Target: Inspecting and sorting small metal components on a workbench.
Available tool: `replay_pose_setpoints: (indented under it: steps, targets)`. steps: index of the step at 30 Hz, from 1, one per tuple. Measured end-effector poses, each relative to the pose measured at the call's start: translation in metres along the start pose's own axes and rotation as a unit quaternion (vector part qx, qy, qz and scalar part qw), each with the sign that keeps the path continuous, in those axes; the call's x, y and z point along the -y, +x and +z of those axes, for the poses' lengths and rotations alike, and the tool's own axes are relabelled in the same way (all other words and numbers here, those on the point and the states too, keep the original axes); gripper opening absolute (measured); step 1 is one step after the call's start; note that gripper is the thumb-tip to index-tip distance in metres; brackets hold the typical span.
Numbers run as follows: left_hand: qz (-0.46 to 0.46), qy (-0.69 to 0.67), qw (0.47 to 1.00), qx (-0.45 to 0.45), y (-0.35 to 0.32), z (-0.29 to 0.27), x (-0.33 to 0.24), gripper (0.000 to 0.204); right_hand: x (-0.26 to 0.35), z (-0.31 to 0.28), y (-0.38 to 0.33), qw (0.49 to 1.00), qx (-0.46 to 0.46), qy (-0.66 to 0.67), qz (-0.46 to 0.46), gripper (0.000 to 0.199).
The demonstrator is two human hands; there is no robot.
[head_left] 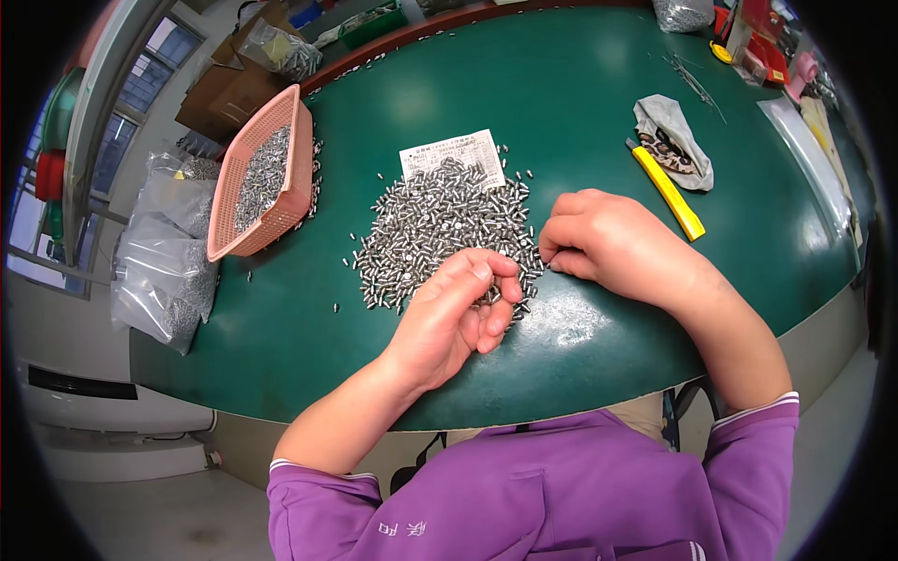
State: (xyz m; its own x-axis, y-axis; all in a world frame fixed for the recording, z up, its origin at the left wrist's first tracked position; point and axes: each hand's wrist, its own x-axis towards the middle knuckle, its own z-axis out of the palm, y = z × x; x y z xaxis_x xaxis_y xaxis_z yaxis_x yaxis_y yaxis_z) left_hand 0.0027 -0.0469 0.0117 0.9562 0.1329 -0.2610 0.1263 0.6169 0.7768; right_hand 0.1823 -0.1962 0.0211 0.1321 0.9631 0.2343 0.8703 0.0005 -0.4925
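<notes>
A heap of small, shiny, round-ended metal pins (440,229) lies on the green table in front of me. My left hand (460,307) is at the heap's near edge, palm turned inward and fingers curled. A few of the metal pins show inside that curl. At the heap's right edge, my right hand (622,243) is closed with its fingertips pinched together low over the table. What those fingertips hold, if anything, is hidden. A printed paper slip (452,154) lies partly under the far side of the heap.
A pink plastic basket (297,178) of metal pins stands at left, beside clear bags (164,271) of parts. Right of the heap lie a yellow utility knife (669,192) and a grey cloth pouch (697,154). Loose pins are scattered around the heap and basket.
</notes>
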Motion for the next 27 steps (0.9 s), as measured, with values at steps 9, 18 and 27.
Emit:
replay_pose_setpoints:
  steps: [9, 18, 27]
  targets:
    - [-0.015, 0.032, 0.999, -0.012, -0.001, 0.002, 0.002, 0.015, 0.018, 0.002, 0.008, 0.990, -0.090, 0.047, -0.102, 0.014]
    - [-0.031, 0.008, 0.999, 0.000, -0.001, 0.002, 0.001, 0.012, 0.014, 0.006, 0.011, 0.980, -0.173, 0.033, -0.089, 0.012]
    - [-0.043, -0.013, 0.999, 0.008, -0.002, -0.002, -0.001, 0.020, -0.013, 0.016, 0.010, 0.990, -0.135, -0.037, -0.013, 0.012]
